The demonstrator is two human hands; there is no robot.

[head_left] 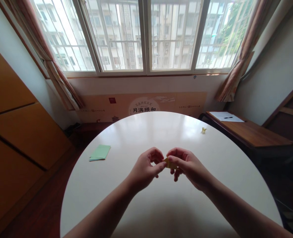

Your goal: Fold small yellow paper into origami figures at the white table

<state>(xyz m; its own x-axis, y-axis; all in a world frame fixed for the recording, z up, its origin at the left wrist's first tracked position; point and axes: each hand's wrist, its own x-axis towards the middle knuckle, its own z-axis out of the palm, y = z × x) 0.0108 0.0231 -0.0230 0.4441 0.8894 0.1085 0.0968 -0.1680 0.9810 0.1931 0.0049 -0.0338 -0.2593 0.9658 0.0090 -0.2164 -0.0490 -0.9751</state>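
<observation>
Between my two hands, above the white round table (106, 195), is a small piece of folded yellow paper (171, 164). My left hand (147, 167) pinches its left tip between thumb and forefinger. Thumb and fingers of my right hand (186, 163) are closed on its larger right part, hiding some of it. The paper's exact folded shape is too small to make out. A stack of light green paper sheets (100, 152) lies on the table to the left. Toward the far right edge stands a small yellow folded figure (203, 130).
Beyond the table's right edge is a brown wooden surface (257, 134) bearing a white sheet (217, 116) and a dark pen (228, 117). Wooden cabinets (19, 138) stand at left. A printed cardboard panel (101, 102) sits under the barred window (146, 36), flanked by curtains (59, 86).
</observation>
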